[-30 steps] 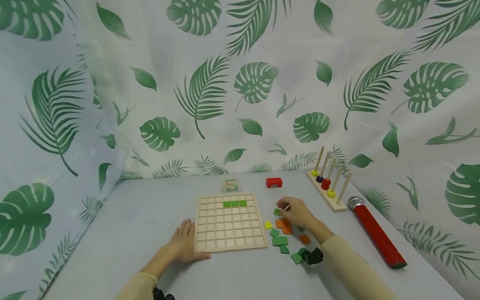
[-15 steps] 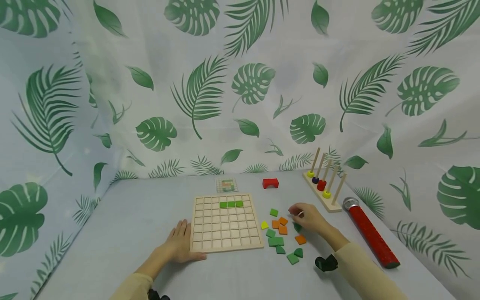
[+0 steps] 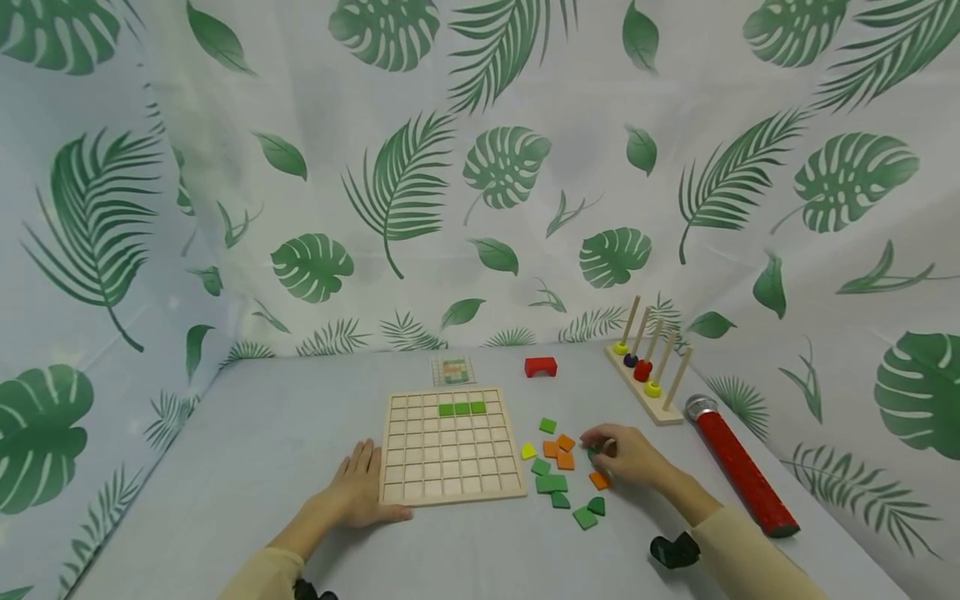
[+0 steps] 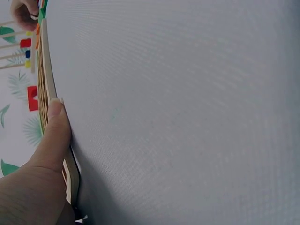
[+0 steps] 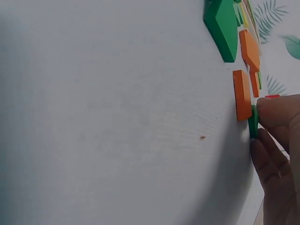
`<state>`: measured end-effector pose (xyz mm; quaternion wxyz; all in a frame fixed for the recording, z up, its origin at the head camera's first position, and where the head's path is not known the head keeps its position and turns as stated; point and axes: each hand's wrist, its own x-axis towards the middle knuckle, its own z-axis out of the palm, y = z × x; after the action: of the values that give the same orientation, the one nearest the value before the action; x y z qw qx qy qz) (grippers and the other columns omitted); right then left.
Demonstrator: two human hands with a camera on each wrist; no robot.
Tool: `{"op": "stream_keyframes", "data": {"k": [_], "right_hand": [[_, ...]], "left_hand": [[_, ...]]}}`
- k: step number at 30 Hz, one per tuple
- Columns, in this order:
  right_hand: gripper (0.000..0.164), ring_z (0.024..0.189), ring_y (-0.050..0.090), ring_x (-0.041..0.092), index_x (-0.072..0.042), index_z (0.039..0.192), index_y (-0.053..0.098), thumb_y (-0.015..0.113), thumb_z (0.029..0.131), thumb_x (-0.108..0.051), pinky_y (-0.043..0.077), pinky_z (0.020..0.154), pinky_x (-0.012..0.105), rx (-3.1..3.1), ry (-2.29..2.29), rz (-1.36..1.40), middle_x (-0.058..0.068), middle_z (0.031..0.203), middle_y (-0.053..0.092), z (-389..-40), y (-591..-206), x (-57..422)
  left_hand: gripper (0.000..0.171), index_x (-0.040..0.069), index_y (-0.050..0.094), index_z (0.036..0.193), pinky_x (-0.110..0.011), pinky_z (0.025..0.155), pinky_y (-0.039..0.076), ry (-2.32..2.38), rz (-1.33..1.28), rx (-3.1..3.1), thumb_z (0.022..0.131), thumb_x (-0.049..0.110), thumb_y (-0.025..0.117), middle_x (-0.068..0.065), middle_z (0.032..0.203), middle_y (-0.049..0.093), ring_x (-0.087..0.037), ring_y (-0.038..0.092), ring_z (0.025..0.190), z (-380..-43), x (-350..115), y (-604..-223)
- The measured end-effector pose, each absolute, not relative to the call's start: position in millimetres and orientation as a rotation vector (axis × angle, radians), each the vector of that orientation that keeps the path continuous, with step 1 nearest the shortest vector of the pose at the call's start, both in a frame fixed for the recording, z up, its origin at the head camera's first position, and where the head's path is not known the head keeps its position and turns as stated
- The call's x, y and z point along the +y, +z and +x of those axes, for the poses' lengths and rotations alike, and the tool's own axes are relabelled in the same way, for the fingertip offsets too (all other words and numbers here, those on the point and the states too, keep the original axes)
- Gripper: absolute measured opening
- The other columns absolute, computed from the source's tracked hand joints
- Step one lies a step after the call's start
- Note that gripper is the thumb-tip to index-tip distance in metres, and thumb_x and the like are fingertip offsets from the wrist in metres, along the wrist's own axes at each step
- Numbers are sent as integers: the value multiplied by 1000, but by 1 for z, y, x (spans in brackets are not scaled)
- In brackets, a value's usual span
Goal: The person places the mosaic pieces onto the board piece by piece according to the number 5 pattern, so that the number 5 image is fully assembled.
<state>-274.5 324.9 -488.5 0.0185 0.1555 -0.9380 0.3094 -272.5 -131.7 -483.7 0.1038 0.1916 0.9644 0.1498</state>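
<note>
A pale grey desk (image 3: 300, 417) fills the lower part of the head view, closed in on the left, behind and on the right by white cloth (image 3: 540, 92) printed with green leaves. From left to right on it lie a square wooden board (image 3: 453, 454) divided into a grid, with three light green tiles (image 3: 462, 409) side by side in its second row from the back; a small pattern card (image 3: 453, 371) just behind the board; and a red arch block (image 3: 541, 365). Loose yellow, orange and green pieces (image 3: 551, 483) are scattered to the board's right. Farther right are a peg stand (image 3: 663, 417) with rings on four of its five pegs and, near its front end, a red microphone (image 3: 742, 467) with a silver head.

The left hand (image 3: 360, 493) lies at the board's left front corner, grasping nothing: its fingers are straight and its thumb rests against the front edge. The right hand (image 3: 626, 457) is right of the loose pieces, its thumb and fingers nearly together, pinching a dark green piece (image 5: 253, 123) just beside an orange piece (image 5: 242, 96).
</note>
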Motion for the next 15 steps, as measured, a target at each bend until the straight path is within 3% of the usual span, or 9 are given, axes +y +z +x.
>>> {"op": "stream_keyframes", "data": {"k": [7, 15], "right_hand": [[32, 89, 56, 16, -6, 111, 65, 69, 80, 2, 52, 82, 35, -2894, 976, 443, 0, 103, 64, -262, -488, 330], [31, 87, 57, 15, -8, 108, 66, 72, 79, 1, 52, 81, 31, -2875, 1008, 370, -2, 98, 64, -260, -493, 333]], "left_hand": [[126, -13, 16, 144, -56, 110, 10, 405, 562, 2856, 68, 77, 60, -35, 149, 10, -46, 7, 138, -275, -132, -487], [128, -14, 17, 143, -57, 110, 10, 432, 567, 2858, 66, 79, 60, -35, 148, 10, -47, 7, 138, -277, -133, -492]]}}
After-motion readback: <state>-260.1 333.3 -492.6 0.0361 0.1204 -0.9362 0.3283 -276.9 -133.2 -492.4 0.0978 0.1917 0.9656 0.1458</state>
